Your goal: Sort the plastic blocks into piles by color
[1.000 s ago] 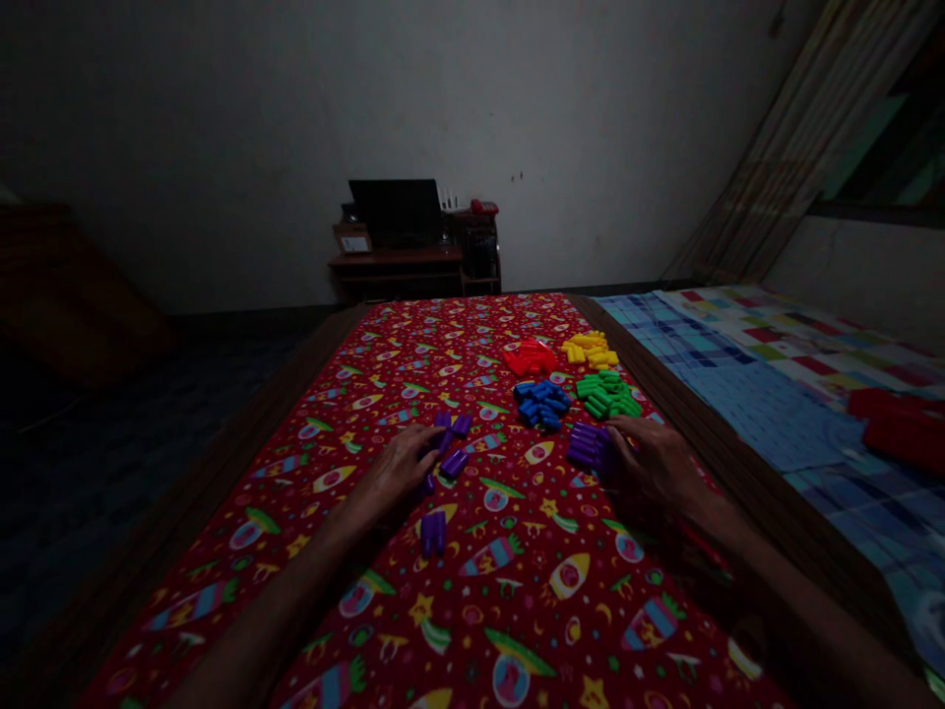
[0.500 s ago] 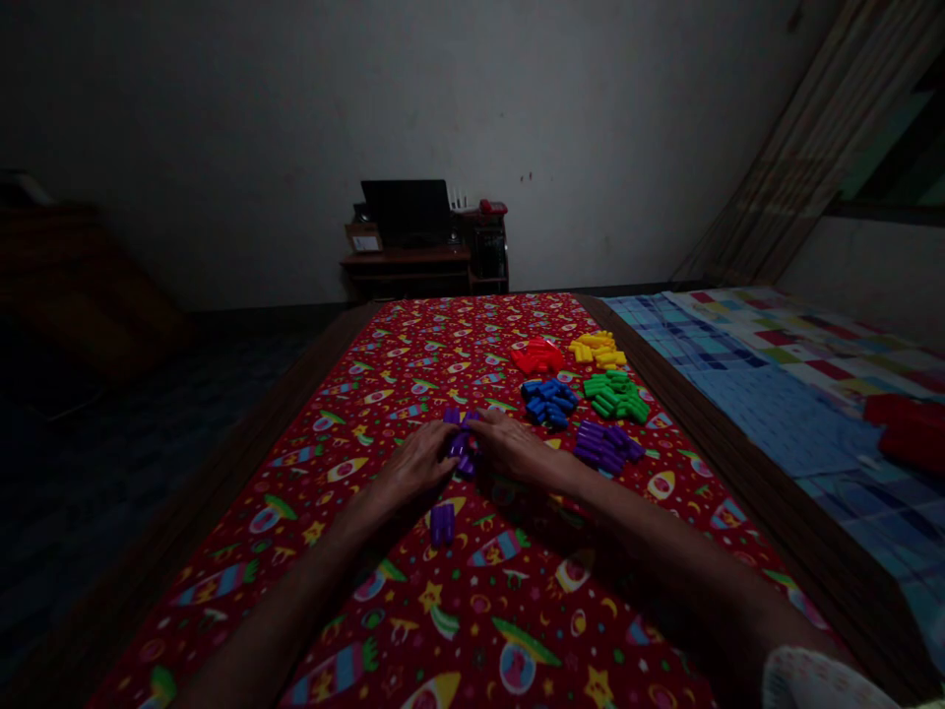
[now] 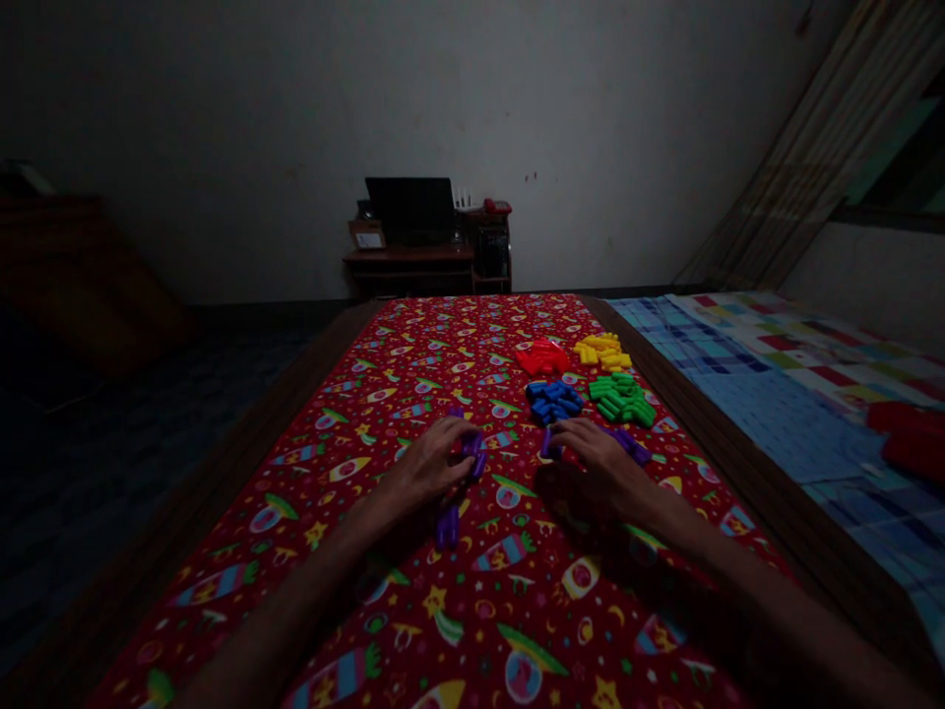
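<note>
On a red cartoon-print sheet (image 3: 443, 611) lie sorted heaps of small plastic pegs: red (image 3: 542, 356), yellow (image 3: 601, 350), blue (image 3: 553, 401), green (image 3: 624, 397) and purple (image 3: 633, 446). My left hand (image 3: 432, 465) rests palm down left of centre, its fingers curled round loose purple pegs (image 3: 473, 451). Another purple peg (image 3: 447, 524) lies just below that hand. My right hand (image 3: 601, 461) rests against the purple heap and covers part of it. Its fingers pinch one purple peg (image 3: 547, 448).
A wooden frame edge (image 3: 709, 423) runs along the sheet's right side, with a blue checked mattress (image 3: 775, 394) and a red object (image 3: 912, 433) beyond. A desk with a dark monitor (image 3: 413, 212) stands at the far wall. The floor at left is dark.
My right hand went from the purple heap to the loose pegs by my left hand, then back right to the heap with a peg. My left hand has curled tighter.
</note>
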The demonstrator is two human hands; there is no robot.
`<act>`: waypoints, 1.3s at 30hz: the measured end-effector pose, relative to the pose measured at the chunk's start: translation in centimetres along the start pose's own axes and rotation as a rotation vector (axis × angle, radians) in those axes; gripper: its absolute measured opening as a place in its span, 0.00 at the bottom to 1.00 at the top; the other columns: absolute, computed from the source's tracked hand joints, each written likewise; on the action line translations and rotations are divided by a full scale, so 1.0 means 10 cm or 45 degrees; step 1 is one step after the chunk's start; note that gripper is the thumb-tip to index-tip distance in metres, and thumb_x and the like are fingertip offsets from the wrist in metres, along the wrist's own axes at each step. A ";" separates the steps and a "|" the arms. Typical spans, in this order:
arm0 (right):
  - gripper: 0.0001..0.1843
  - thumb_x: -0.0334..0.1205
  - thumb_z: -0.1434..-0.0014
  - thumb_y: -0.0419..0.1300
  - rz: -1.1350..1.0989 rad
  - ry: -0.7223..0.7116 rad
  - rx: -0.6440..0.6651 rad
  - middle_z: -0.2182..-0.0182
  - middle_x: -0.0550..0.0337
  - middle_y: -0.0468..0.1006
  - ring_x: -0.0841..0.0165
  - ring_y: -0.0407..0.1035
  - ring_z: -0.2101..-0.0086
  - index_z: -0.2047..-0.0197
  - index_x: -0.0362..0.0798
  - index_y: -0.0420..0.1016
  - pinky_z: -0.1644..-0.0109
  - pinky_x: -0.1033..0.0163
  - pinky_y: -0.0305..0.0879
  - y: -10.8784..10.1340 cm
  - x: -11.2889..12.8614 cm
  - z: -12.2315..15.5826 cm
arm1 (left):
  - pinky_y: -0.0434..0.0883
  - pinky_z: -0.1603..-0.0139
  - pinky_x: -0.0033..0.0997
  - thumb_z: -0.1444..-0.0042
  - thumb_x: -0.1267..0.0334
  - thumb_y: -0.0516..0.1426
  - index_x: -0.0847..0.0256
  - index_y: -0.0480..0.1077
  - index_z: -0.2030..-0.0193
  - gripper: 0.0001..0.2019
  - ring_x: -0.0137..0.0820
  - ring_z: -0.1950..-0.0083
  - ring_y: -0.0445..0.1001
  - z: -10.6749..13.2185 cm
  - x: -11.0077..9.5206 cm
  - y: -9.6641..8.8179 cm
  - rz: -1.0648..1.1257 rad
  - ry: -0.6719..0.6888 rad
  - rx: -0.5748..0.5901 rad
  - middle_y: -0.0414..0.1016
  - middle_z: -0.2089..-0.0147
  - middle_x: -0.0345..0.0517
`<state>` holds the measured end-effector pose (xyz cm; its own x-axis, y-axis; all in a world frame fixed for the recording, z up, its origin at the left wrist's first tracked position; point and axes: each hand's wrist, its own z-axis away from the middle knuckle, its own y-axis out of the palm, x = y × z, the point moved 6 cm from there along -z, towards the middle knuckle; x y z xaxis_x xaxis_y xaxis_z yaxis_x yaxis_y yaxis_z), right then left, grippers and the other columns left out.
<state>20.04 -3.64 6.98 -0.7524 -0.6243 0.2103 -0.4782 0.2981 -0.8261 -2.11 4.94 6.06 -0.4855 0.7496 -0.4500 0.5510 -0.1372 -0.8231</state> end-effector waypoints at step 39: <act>0.13 0.36 0.35 0.51 0.353 0.255 -0.123 0.60 0.50 0.81 0.59 0.75 0.59 0.60 0.47 0.78 0.53 0.52 0.73 -0.46 -0.41 0.58 | 0.70 0.44 0.47 0.43 0.47 0.53 0.60 0.70 0.46 0.24 0.45 0.45 0.72 0.52 0.48 -0.10 -0.176 -0.220 0.049 0.74 0.45 0.55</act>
<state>27.95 -6.64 6.84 -0.9289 -0.3590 0.0915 -0.2770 0.5091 -0.8149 -8.49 5.27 2.95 -0.6658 0.6412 -0.3816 0.4460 -0.0680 -0.8924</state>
